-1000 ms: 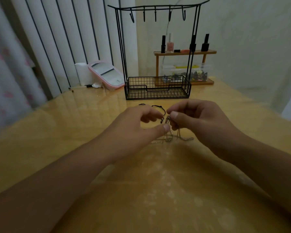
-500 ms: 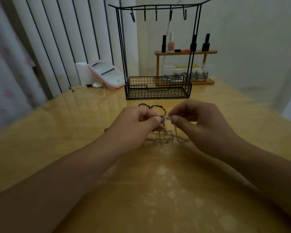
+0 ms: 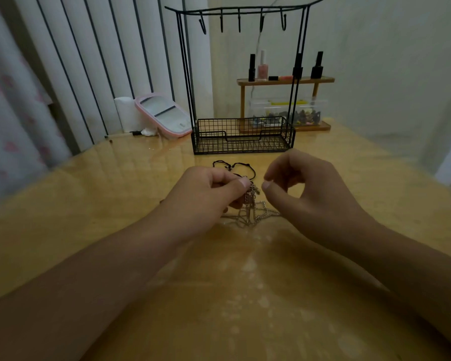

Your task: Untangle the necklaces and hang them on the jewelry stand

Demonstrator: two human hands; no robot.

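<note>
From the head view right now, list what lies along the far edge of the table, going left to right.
White paper roll → pink-rimmed mirror → black wire jewelry stand → wooden shelf carrying nail polish bottles, partly behind the stand's right side.

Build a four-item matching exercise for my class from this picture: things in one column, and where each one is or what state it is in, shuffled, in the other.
Things
1. left hand
2. black cord necklace
3. hooks
4. pink nail polish bottle

Place or state
A. standing on the wooden shelf
B. bare, nothing hanging
C. pinching the silver chains
D. lying on the table before the wire basket

Pairs: 1-C, 2-D, 3-B, 4-A
</note>
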